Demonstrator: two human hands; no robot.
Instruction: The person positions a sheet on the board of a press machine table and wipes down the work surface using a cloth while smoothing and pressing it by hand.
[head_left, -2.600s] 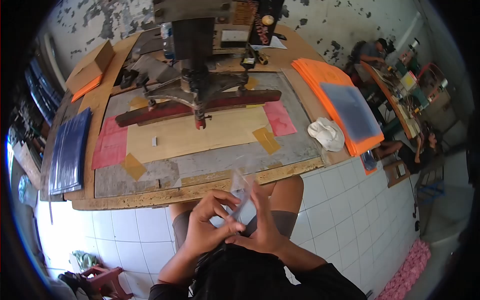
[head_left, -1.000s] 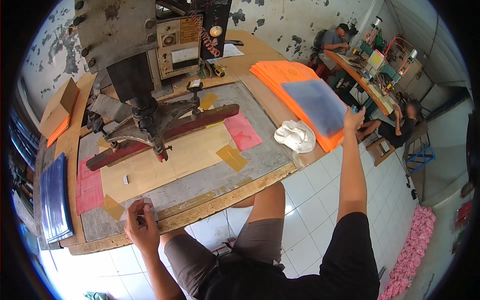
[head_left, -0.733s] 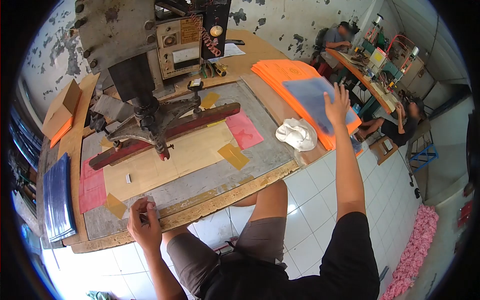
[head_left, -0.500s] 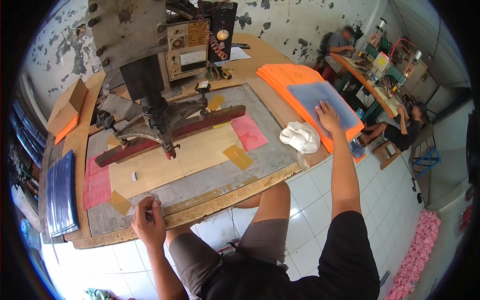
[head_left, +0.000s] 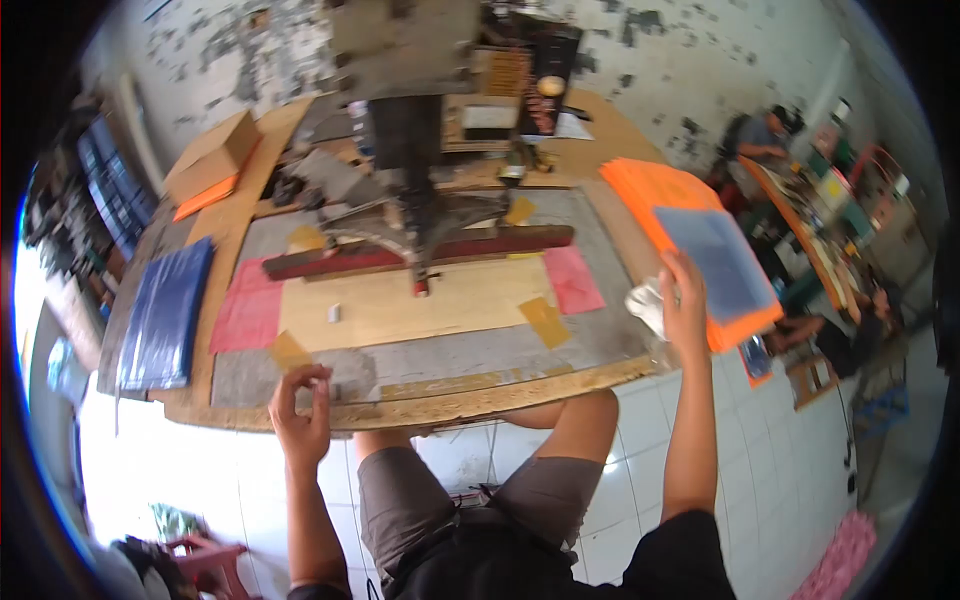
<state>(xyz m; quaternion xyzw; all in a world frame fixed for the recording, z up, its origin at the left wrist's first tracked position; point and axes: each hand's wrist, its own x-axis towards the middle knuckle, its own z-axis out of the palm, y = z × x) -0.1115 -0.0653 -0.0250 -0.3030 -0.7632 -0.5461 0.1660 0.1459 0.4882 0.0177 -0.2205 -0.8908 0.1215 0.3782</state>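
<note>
My left hand [head_left: 300, 415] hovers at the front edge of the wooden worktable [head_left: 470, 395], thumb and forefinger pinched together on a small clear plastic piece that barely shows in the blur. My right hand [head_left: 685, 300] reaches far right, its fingers at the near left corner of a blue-grey translucent sheet [head_left: 722, 258] lying on top of an orange stack [head_left: 650, 185]. Whether the fingers grip the sheet is unclear. A white cloth [head_left: 645, 302] lies just left of that hand.
A heavy press [head_left: 410, 130] with a dark red bar [head_left: 470, 245] stands over a tan sheet [head_left: 420, 300] flanked by pink sheets [head_left: 248, 305]. A blue stack [head_left: 165, 310] lies far left, a cardboard box [head_left: 210, 150] behind it. Other people [head_left: 765, 135] work at benches on the right.
My hands separated: the left went to the table's front edge with the clear piece. The right reached to the sheet on the orange stack, lay flat, then drew back to its near corner.
</note>
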